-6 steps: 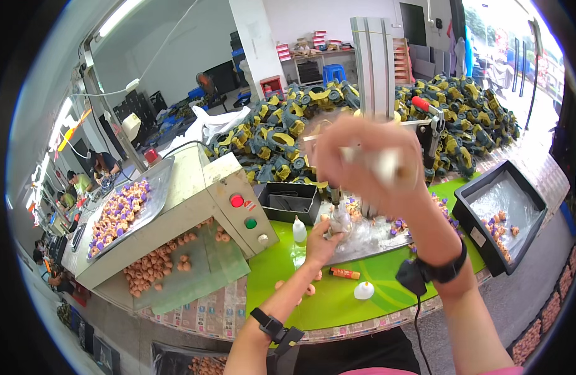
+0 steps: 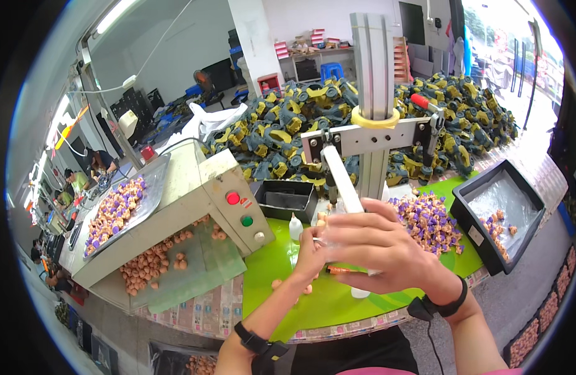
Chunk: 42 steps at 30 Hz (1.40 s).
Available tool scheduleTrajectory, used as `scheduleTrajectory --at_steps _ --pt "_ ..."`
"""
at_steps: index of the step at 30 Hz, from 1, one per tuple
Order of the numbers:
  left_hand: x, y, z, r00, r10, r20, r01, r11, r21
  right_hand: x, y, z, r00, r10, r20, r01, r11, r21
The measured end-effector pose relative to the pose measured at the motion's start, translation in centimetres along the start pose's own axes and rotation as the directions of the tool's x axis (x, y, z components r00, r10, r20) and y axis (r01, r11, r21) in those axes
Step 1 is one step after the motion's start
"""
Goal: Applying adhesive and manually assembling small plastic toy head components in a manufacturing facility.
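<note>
My left hand (image 2: 308, 255) is closed in a pinch over the green tabletop, with a small whitish bit showing at its fingertips; the rest of what it holds is hidden. In front of the lower part of a white lever (image 2: 341, 178) is my right hand (image 2: 385, 250), slightly blurred, its fingers stretched out toward the left hand. It covers the lever's end, so firm contact cannot be seen. The lever joins the metal crossbar (image 2: 375, 140) of a press on an upright post. Purple and peach small parts (image 2: 428, 219) lie heaped right of the press.
A white squeeze bottle (image 2: 295, 227) stands left of my hands; an orange tube (image 2: 339, 270) lies partly behind my right hand. A boxy machine (image 2: 188, 187) with red and green buttons stands left. A black bin (image 2: 513, 262) sits right. Yellow-and-dark-grey parts (image 2: 282, 134) pile up behind.
My right hand has dropped from high in front of the press, and the lever now slants down toward me. My left hand has pulled back from under the press to the near left.
</note>
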State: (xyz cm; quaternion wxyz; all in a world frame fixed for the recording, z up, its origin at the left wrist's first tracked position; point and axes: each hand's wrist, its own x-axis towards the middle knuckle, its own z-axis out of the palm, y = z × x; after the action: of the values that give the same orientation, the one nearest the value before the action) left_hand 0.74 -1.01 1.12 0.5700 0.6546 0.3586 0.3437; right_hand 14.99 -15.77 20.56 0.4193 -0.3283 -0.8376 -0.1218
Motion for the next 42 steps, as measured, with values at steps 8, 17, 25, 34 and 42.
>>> scheduleTrajectory --at_steps 8,17,25,34,42 --pt "-12.6 2.9 -2.3 0.950 -0.132 0.282 0.224 0.918 -0.328 -13.1 -3.4 2.8 0.795 0.600 -0.086 -0.604 0.796 -0.032" --pt "-16.2 1.0 0.5 0.872 -0.290 0.395 0.490 0.512 -0.706 -18.8 -3.3 11.0 0.456 0.874 0.170 -0.874 0.403 0.271" --pt "-16.9 -0.2 1.3 0.869 -0.342 0.357 0.489 0.485 -0.725 -19.3 -5.4 6.2 0.450 0.885 0.117 -0.842 0.377 0.385" --pt "-16.7 -0.2 1.9 0.855 -0.304 0.420 0.517 0.453 -0.726 -19.4 -7.6 5.5 0.429 0.903 -0.028 -0.731 0.365 0.577" --pt "-16.6 -1.2 1.8 0.845 -0.279 0.455 0.534 0.463 -0.707 -18.3 -7.7 6.0 0.453 0.890 -0.049 -0.759 0.414 0.502"
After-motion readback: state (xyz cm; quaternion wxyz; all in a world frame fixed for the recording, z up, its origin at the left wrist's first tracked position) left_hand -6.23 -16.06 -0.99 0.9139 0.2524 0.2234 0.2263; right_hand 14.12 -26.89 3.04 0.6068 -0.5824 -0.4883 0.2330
